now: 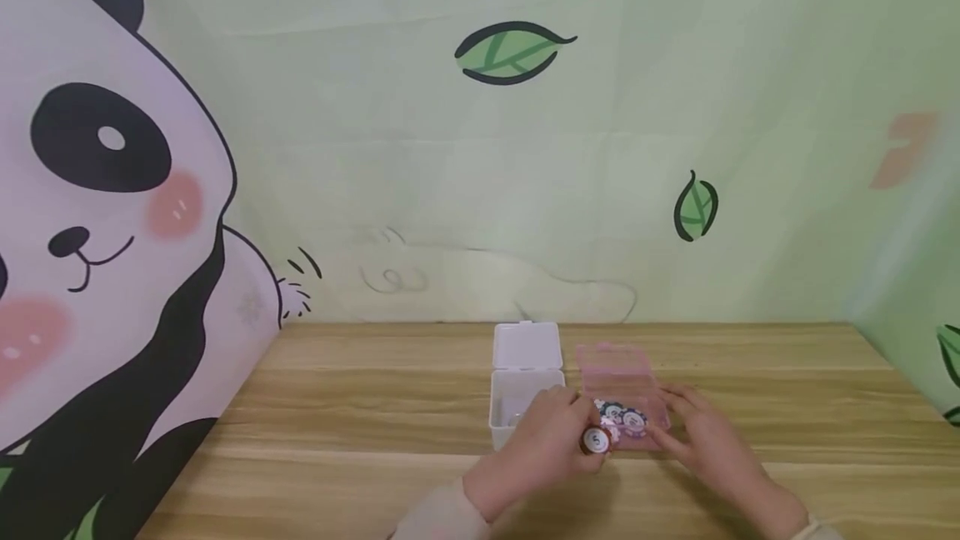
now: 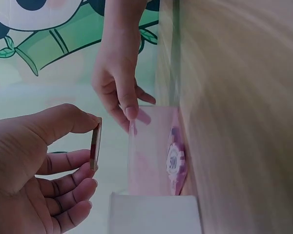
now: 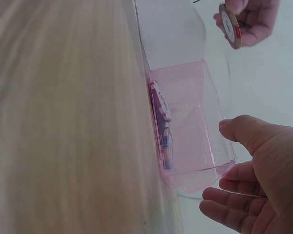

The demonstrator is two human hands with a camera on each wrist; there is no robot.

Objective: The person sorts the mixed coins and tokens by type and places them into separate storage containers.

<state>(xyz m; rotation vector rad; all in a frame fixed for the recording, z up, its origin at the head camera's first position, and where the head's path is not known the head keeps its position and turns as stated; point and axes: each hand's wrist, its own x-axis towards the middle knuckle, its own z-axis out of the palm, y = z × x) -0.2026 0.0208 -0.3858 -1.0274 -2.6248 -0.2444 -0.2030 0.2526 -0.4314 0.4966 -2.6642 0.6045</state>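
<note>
Above the front left part of a clear pink box [image 1: 633,443], my left hand [image 1: 546,430] pinches a red-edged poker chip [image 1: 596,440] marked 5 between thumb and fingers. In the left wrist view this chip [image 2: 95,145] is seen edge-on. My right hand [image 1: 708,440] holds the right end of the pink box, its thumb at the front corner and its fingers farther back along the side. Several poker chips [image 1: 632,421] lie inside, one of them [image 2: 174,162] pink and white. Left of it stands a white box [image 1: 491,407] with its lid open, partly hidden by my left hand.
Both boxes stand on a wood-grain table [image 1: 360,432], their lids tipped back toward the wall. The white lid [image 1: 527,346] and pink lid [image 1: 615,358] are side by side. Behind the table hangs a green backdrop [image 1: 375,148] with a panda and leaves.
</note>
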